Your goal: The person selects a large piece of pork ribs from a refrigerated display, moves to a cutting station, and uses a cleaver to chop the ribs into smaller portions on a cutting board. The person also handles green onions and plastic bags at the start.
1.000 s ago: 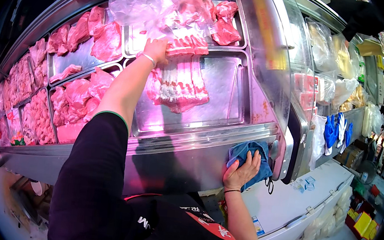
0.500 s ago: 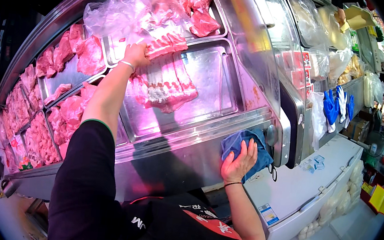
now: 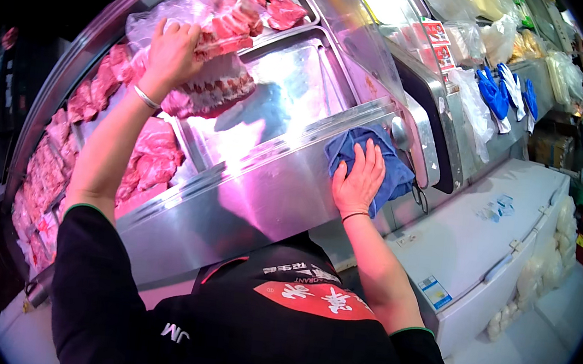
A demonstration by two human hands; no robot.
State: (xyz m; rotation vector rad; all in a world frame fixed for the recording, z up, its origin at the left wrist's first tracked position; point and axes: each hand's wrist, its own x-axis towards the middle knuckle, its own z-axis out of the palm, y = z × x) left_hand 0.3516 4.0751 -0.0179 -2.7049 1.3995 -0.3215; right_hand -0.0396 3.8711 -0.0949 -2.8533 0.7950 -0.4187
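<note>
Arranged with ribs just right of the left hand, above the left end of a tray, with more meat farther left, a cloth under the right hand on the counter front, a freezer to the right, and gloves behind that

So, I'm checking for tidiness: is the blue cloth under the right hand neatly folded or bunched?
Bunched: the blue cloth shows loose creases and uneven edges around the right hand.

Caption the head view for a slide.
Left hand gripping pink raw ribs over a silver metal tray, right hand resting on crumpled blue cloth.
</note>
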